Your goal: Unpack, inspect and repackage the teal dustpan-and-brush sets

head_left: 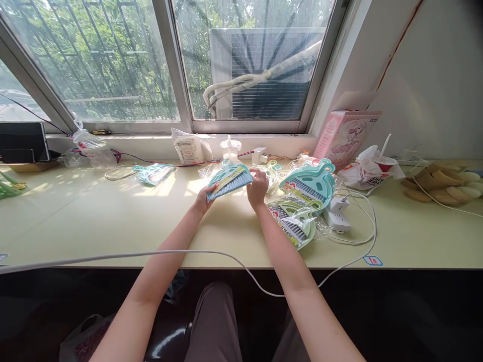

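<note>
Dustpan-and-brush set in hand: teal mini set [227,183] in clear wrap, held tilted above the middle of the desk [113,221], its printed strip and pale bristles showing.
Left hand: the person's left hand [204,200] is closed around the left end of the teal mini set, thumb on the front.
Right hand: the right hand [258,188] is curled narrow at the set's right end; whether the fingers pinch it cannot be told.
Wrapped sets, right: teal packs [311,182] lie just right of the right hand, with a green pack [296,225] on their near side.
Wrapped set, left: another teal pack [156,173] lies flat, well apart from the hands.
Power strip: white, with a plug in it [337,219], just right of the packs.
Cable: a white cable [211,252] loops right of the strip and sweeps across the desk's near edge.
Far right: an upright pink illustrated box [347,134] stands beyond a crumpled takeaway bag [362,173].
Far left: a dark-screened tablet [23,143] stands below the window [124,65].
Outside: an air-conditioner unit [269,85] shows through the glass.
</note>
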Motion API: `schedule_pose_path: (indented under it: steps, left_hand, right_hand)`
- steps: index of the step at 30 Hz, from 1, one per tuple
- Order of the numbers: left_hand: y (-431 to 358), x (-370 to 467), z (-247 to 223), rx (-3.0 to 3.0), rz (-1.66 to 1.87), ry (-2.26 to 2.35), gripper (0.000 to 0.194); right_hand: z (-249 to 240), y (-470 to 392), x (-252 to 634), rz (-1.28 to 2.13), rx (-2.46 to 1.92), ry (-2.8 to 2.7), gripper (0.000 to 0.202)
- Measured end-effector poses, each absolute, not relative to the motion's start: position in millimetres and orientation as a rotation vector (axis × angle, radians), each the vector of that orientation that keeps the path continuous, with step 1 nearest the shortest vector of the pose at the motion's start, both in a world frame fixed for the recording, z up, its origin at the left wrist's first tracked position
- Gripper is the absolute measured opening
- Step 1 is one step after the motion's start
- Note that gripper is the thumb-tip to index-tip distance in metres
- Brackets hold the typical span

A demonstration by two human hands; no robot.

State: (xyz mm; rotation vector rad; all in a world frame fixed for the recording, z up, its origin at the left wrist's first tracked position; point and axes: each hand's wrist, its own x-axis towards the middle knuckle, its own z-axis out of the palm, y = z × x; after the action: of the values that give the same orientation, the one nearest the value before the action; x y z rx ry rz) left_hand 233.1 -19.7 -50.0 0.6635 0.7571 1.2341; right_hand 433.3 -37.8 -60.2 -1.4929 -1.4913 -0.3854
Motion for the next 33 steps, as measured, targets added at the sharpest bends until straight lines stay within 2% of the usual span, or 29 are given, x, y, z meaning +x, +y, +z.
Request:
schedule_pose_path:
  steps: [5, 9, 17, 19, 21, 24, 30, 33]
  left_hand:
    - [-19, 229, -48, 0.62, 1.276, 0.774, 0.036]
    - [-17, 226, -47, 0.559, 1.316, 0.764, 0.037]
    - [-11, 226, -52, 0.648, 1.324, 0.759, 0.043]
    - [-7, 225, -56, 0.696, 1.362, 0.742, 0.047]
    - [-5, 225, -60, 0.752, 1.418, 0.722, 0.053]
    - [-7, 225, -63, 0.851, 1.444, 0.72, 0.062]
    - [-20, 222, -56, 1.108, 1.256, 0.762, 0.078]
    - [-23, 220, -53, 1.183, 1.183, 0.74, 0.087]
  right_hand:
    - [-58, -33, 434, -0.221, -1.302, -1.362, 0.024]
    - [-56, -30, 433, -0.079, -1.229, -1.285, 0.024]
    - [-57, -29, 429, 0.174, -1.287, -1.148, 0.052]
    - [-58, -29, 428, 0.398, -1.263, -1.094, 0.061]
    - [-60, -28, 425, 0.791, -1.168, -1.127, 0.066]
    - [-66, -29, 410, 1.246, -0.968, -1.214, 0.058]
    - [-71, -32, 380, 1.252, -1.01, -1.016, 0.034]
    - [-69, -35, 385, 1.299, -1.014, -0.908, 0.029]
